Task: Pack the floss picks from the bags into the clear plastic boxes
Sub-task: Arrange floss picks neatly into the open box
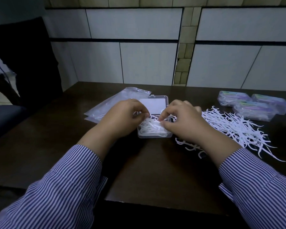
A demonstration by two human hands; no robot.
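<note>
An open clear plastic box (153, 135) is seen at the middle of the dark brown wooden table (59, 139), its hinged lid (153, 104) laid back on the far side. A heap of white floss picks (151, 128) is held in the tray. The left hand (122, 117) and the right hand (182, 120) are curled over it, each grip pinched on picks in that heap. Loose white floss picks (234, 128) are spread just right of the box. Empty clear plastic bags (112, 103) are lying to the left. Closed, filled boxes (253, 104) are grouped at the far right.
</note>
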